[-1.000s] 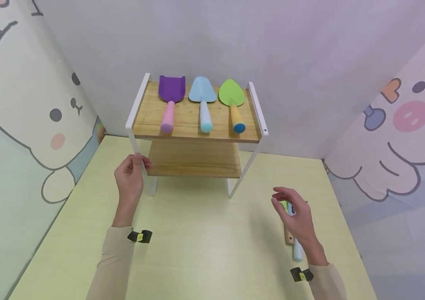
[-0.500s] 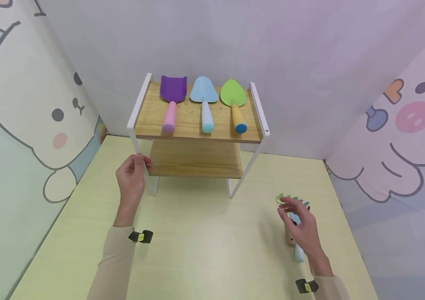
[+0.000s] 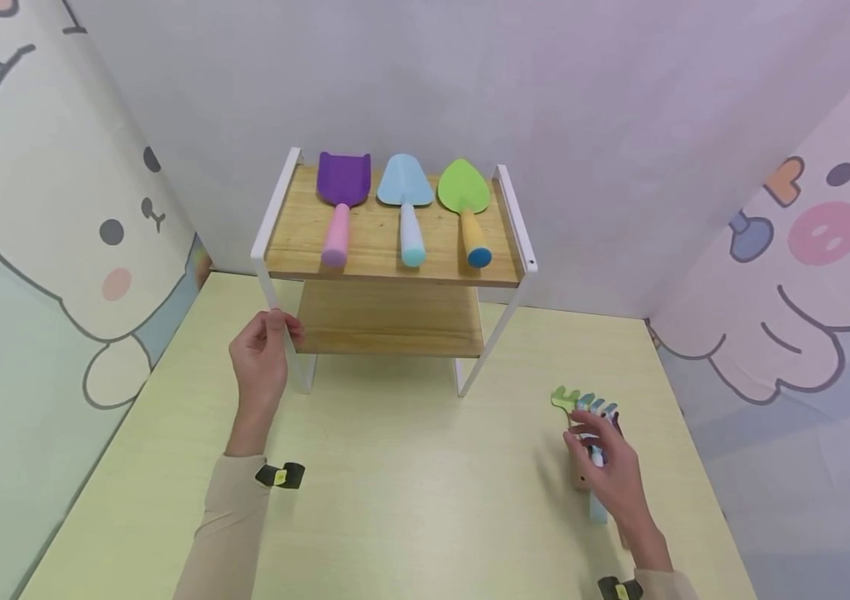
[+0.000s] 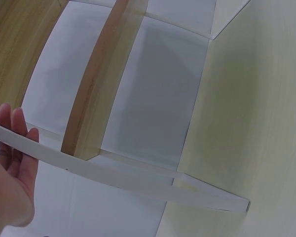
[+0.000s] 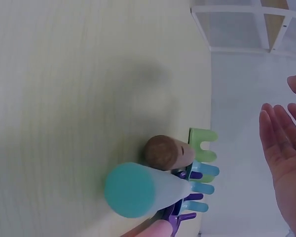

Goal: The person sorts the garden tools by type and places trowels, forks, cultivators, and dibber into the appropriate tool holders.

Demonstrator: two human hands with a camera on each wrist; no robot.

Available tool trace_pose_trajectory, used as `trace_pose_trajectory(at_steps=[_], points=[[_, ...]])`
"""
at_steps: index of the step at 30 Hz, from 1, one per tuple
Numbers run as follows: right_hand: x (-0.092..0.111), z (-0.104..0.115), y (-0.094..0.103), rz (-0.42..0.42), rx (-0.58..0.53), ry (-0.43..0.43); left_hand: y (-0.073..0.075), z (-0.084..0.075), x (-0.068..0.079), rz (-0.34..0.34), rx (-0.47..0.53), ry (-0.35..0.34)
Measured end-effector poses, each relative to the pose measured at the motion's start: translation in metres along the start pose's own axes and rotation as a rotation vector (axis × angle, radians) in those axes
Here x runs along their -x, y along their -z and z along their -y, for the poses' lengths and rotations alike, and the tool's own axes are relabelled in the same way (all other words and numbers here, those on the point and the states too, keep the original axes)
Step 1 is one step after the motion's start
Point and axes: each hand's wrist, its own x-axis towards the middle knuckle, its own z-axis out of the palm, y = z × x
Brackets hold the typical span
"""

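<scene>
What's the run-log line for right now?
left hand: grips rack post | right hand: above rakes, holding nothing | rakes: on table | top shelf: three trowels

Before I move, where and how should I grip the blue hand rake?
Probably take the blue hand rake by its pale handle, from above, near the teal end: that end points toward the near side, away from the bunched tines, while the brown handle and pink handle flank it closely.
</scene>
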Motion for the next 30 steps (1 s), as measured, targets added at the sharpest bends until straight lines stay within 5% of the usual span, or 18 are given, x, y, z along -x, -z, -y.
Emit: trace_pose_trajectory(at_steps=[12, 30], points=[[0.021, -0.013, 0.0, -0.015, 0.029, -0.213, 0.001, 0.0, 0.0, 0.0, -0.008, -0.003], [0.024, -0.017, 0.004, 0.086, 0.277, -0.328, 0.002, 0.01, -0.002, 0.001, 0.05, 0.006]])
